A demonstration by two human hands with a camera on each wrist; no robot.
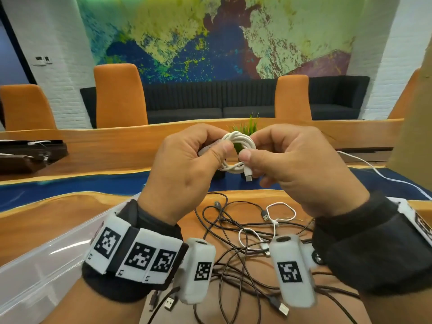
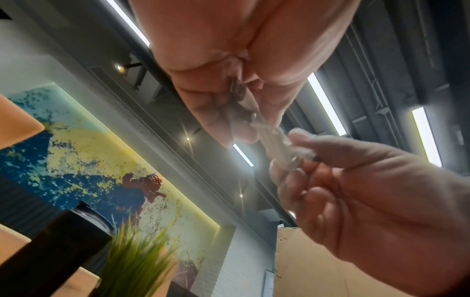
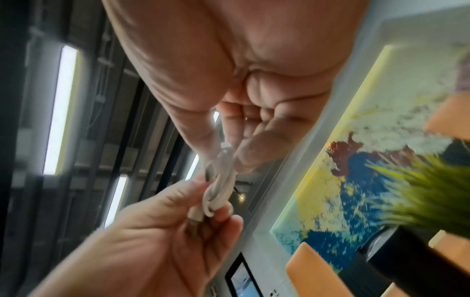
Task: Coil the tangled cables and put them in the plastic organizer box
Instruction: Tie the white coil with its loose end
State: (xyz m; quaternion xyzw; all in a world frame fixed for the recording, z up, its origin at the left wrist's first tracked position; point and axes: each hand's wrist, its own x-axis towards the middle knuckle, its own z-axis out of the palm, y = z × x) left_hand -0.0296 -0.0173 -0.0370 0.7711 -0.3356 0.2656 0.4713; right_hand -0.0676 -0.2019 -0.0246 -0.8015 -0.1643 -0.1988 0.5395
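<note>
White cable (image 1: 236, 146): wound into a small coil, held up above the table between both hands; one plug end hanging below the coil.
Left hand (image 1: 184, 169): fingers curled, thumb and forefinger pinching the coil's left side.
Right hand (image 1: 301, 169): thumb and forefinger clamped on the coil's right side near the plug; remaining fingers loosely curled.
Dark cables (image 1: 233, 253): tangled heap on the wooden table (image 1: 58, 220), directly below the hands, USB plugs showing; thin white cable (image 1: 278, 218) looped among them.
Plastic organizer box (image 1: 35, 272): clear, lower left, beside the heap.
Wrist bands: black-and-white square code markers; small digits beneath, too small to read with confidence.
Potted plant (image 1: 247, 127): green blades behind the coil.
Left wrist view only: ceiling light strips; coil (image 2: 277, 144) blurred, possibly a plug tucked in the left palm (image 2: 229, 60).
Right wrist view only: strands (image 3: 218, 184) seen sharply, second white plug against the left fingers (image 3: 203, 225); framed screen on the wall.
Head view only: orange chairs (image 1: 119, 97), dark sofa, painted mural.
</note>
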